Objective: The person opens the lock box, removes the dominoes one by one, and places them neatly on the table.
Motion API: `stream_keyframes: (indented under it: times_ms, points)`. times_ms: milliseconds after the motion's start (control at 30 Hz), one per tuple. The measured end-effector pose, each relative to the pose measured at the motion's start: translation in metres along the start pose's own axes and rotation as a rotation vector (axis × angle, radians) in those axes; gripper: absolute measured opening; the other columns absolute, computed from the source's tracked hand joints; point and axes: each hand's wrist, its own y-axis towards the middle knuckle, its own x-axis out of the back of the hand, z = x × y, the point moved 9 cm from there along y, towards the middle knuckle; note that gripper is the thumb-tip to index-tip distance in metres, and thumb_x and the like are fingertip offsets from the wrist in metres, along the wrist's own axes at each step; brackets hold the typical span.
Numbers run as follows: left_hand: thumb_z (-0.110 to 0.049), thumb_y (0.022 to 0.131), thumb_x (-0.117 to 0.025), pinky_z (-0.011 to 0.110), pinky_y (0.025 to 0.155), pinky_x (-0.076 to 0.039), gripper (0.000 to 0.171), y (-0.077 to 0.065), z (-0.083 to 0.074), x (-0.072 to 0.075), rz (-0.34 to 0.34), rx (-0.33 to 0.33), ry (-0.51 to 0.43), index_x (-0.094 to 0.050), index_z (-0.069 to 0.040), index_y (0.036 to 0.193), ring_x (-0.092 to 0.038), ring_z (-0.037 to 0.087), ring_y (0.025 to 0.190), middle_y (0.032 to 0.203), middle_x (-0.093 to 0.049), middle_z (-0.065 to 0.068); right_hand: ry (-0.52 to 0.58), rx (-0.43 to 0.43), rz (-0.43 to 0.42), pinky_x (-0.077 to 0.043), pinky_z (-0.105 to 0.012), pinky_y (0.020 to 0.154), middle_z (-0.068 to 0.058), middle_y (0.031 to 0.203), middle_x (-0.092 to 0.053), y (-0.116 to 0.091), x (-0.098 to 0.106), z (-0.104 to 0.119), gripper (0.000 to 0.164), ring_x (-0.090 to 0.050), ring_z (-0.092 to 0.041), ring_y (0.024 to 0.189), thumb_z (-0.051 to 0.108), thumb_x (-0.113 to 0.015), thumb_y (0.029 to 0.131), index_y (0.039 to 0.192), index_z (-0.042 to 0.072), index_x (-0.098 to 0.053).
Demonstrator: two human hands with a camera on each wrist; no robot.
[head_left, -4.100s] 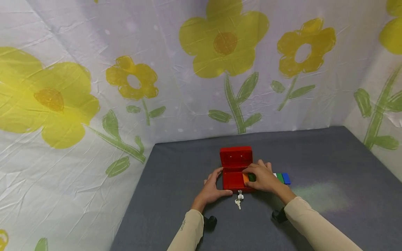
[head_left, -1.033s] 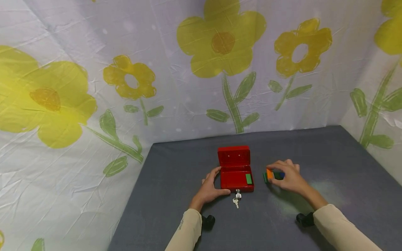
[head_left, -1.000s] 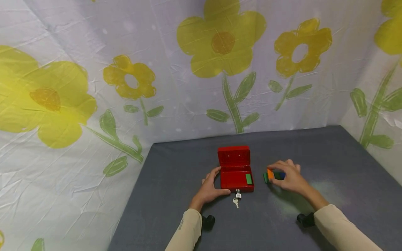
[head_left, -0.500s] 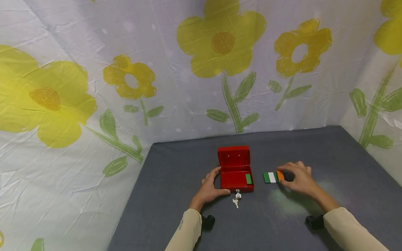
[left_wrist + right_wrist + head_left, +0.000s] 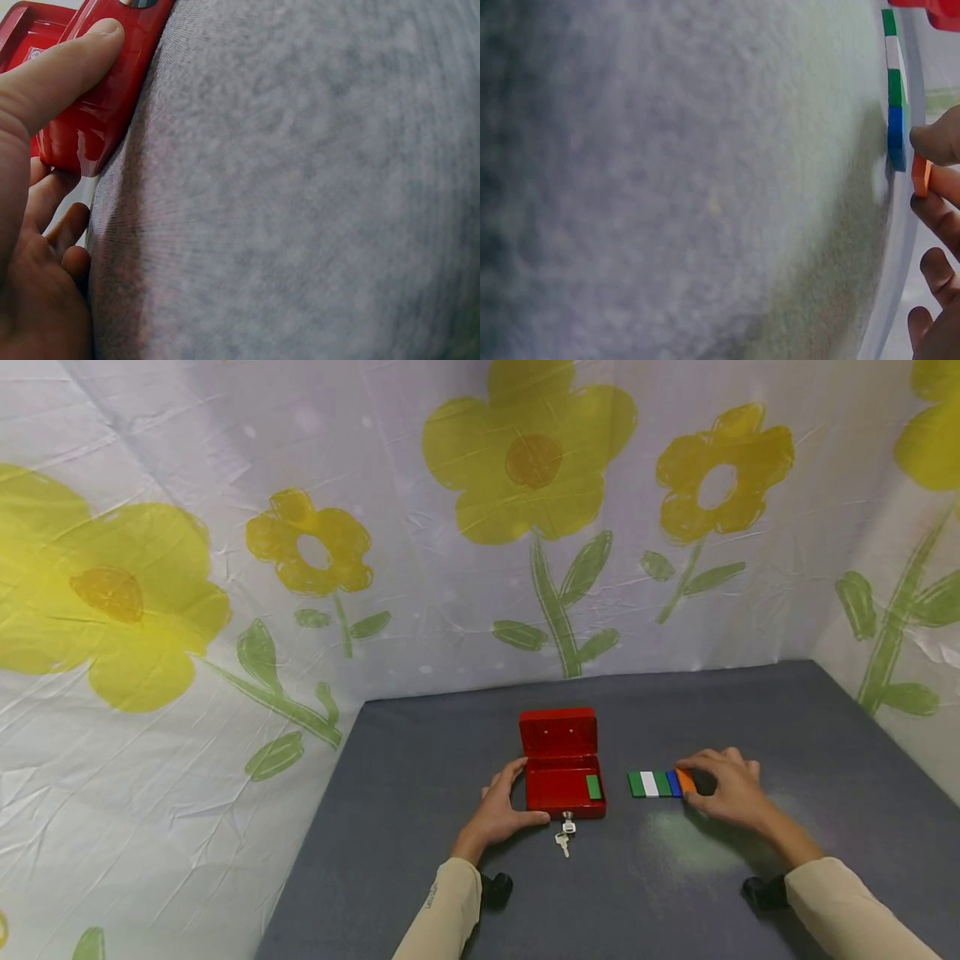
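Observation:
A red cash box (image 5: pixel 551 792) stands with its lid (image 5: pixel 558 732) raised; one green block (image 5: pixel 594 787) lies inside at the right. My left hand (image 5: pixel 497 814) grips the box's left end, thumb on the front wall and fingers round the side. To the right, my right hand (image 5: pixel 729 787) pinches an orange block (image 5: pixel 686 781) between thumb and fingers. It is held close to the blue block (image 5: pixel 674 783) at the right end of a flat row. In the right wrist view, a small gap separates the orange block (image 5: pixel 921 175) from the blue one.
The row also has a green block (image 5: pixel 636 784) at its left end, a white block (image 5: pixel 649 784) and another green block (image 5: pixel 662 783). Keys (image 5: pixel 562 843) hang from the box's front lock. A flowered cloth (image 5: pixel 450 610) rises behind the grey tabletop (image 5: pixel 600 893).
My right hand has carried the orange block out of the box and rightward over the row to its right end, uncovering the white, green and blue blocks. The left hand has stayed on the box.

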Motion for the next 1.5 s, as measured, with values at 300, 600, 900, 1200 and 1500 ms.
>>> stream_keyframes:
  times_ms: [300, 600, 900, 1200, 1500]
  points:
    - [-0.046, 0.076, -0.086, 0.066, 0.115, -0.032, 0.099, 0.0, 0.002, 0.0, 0.0, 0.0, 0.013, -0.032, -0.031, 0.157, -0.034, 0.034, 0.144, 0.164, -0.039, 0.004, -0.017, -0.021, 0.027, -0.013, -0.042, 0.074, -0.015, 0.115, -0.069, 0.0, 0.001, -0.004, 0.046, -0.04, -0.023, 0.09, 0.013, -0.085, 0.076, 0.12, 0.006, -0.072]
    - [-0.046, 0.076, -0.086, 0.067, 0.121, -0.02, 0.099, 0.001, 0.0, 0.0, 0.001, -0.008, -0.005, -0.032, -0.029, 0.158, -0.031, 0.034, 0.149, 0.164, -0.038, 0.005, -0.032, -0.033, 0.064, -0.013, -0.043, 0.074, -0.016, 0.116, -0.068, 0.0, -0.002, -0.008, 0.047, -0.04, -0.024, 0.091, 0.014, -0.083, 0.078, 0.122, 0.005, -0.071]
    - [-0.043, 0.076, -0.087, 0.066, 0.12, -0.024, 0.099, 0.002, 0.001, 0.0, 0.001, -0.002, -0.008, -0.033, -0.029, 0.157, -0.032, 0.034, 0.147, 0.164, -0.039, 0.004, -0.054, -0.052, 0.113, -0.016, -0.043, 0.074, -0.019, 0.119, -0.066, 0.003, -0.005, -0.008, 0.045, -0.044, -0.03, 0.097, 0.016, -0.081, 0.08, 0.122, 0.005, -0.071]
    - [-0.044, 0.076, -0.087, 0.066, 0.117, -0.028, 0.099, 0.001, 0.002, 0.0, 0.0, 0.005, -0.01, -0.033, -0.03, 0.157, -0.032, 0.035, 0.146, 0.164, -0.038, 0.005, -0.056, -0.06, 0.145, -0.017, -0.042, 0.074, -0.018, 0.12, -0.066, 0.003, -0.007, -0.007, 0.05, -0.045, -0.03, 0.098, 0.018, -0.081, 0.079, 0.126, 0.005, -0.069]
    - [-0.045, 0.076, -0.087, 0.066, 0.116, -0.031, 0.099, -0.001, 0.002, 0.0, 0.005, 0.013, -0.001, -0.032, -0.03, 0.158, -0.033, 0.036, 0.145, 0.164, -0.038, 0.004, -0.04, -0.015, 0.084, -0.016, -0.04, 0.073, -0.015, 0.117, -0.067, 0.005, -0.001, 0.003, 0.046, -0.043, -0.027, 0.095, 0.016, -0.079, 0.082, 0.126, 0.006, -0.069]
